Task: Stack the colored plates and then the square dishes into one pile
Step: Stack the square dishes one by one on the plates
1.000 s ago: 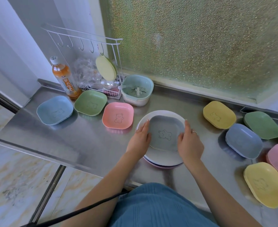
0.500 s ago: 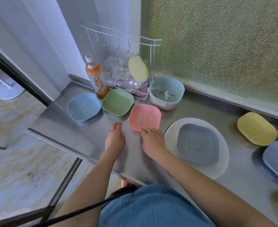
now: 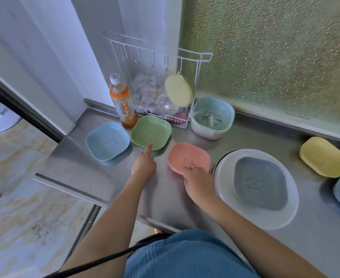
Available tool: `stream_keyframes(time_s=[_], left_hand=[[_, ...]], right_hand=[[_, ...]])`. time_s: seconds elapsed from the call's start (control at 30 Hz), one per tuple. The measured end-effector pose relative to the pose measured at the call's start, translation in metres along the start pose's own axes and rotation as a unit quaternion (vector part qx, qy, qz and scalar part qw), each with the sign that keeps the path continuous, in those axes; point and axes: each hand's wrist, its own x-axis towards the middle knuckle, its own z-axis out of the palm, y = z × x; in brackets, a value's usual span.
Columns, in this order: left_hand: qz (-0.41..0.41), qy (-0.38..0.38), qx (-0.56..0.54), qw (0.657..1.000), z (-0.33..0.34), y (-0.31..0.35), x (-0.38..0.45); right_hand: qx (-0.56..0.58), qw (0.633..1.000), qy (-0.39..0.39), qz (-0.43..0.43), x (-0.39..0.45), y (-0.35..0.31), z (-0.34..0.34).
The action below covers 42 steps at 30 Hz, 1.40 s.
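A grey dish [image 3: 260, 182] sits in the white plate [image 3: 285, 213] on the steel bench [image 3: 97, 177]. The right hand [image 3: 200, 182] fingers grip the pink dish [image 3: 188, 157]; the left hand [image 3: 144, 165] points one finger at the green dish [image 3: 151, 131].

orange drink btl [image 3: 123, 102] upright | wire rack [image 3: 165, 81] w/ hooks | strainer bowl [image 3: 212, 118] beside rack

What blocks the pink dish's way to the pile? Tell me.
Nothing visible. The pink dish, gripped at its near edge by the right hand, sits just left of the pile, with only bare counter between them.
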Motion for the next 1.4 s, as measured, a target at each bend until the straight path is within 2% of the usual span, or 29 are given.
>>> stream_keyframes(time_s=[0.1, 0.27, 0.4, 0.6, 0.7, 0.87, 0.93, 1.07, 1.2, 1.3, 1.4], left_hand=[[-0.003, -0.006, -0.008, 1.000, -0.002, -0.001, 0.008], [0.006, -0.020, 0.030, 0.999, -0.003, 0.004, 0.018], [0.005, 0.002, -0.002, 1.000, 0.004, 0.010, 0.022], [-0.068, 0.020, -0.076, 0.995, 0.011, 0.022, 0.015], [-0.103, 0.024, -0.136, 0.985, 0.016, 0.020, 0.016], [-0.154, 0.063, -0.165, 0.972, 0.019, 0.019, 0.009], [-0.162, 0.089, -0.177, 0.967, 0.019, 0.023, 0.005], [-0.127, 0.145, -0.199, 0.961, 0.019, 0.035, -0.007], [-0.064, 0.183, -0.208, 0.959, 0.023, 0.040, -0.018], [-0.025, 0.195, -0.233, 0.952, 0.027, 0.046, -0.029], [0.028, 0.190, -0.277, 0.942, 0.029, 0.050, -0.036]], right_hand=[[0.057, 0.992, 0.111, 0.025, -0.007, 0.003, -0.025], [0.097, 0.962, 0.248, 0.060, -0.029, 0.026, -0.051], [0.114, 0.935, 0.318, 0.105, -0.061, 0.060, -0.050], [0.080, 0.927, 0.297, 0.215, -0.113, 0.095, -0.027], [0.090, 0.925, 0.279, 0.243, -0.130, 0.103, -0.013], [0.042, 0.922, 0.299, 0.241, -0.135, 0.100, -0.010], [0.044, 0.920, 0.287, 0.265, -0.135, 0.099, -0.012], [0.028, 0.920, 0.265, 0.288, -0.134, 0.098, -0.012], [0.057, 0.903, 0.318, 0.282, -0.123, 0.086, -0.019], [0.096, 0.910, 0.341, 0.215, -0.101, 0.068, -0.027], [0.122, 0.944, 0.278, 0.128, -0.075, 0.047, -0.030]])
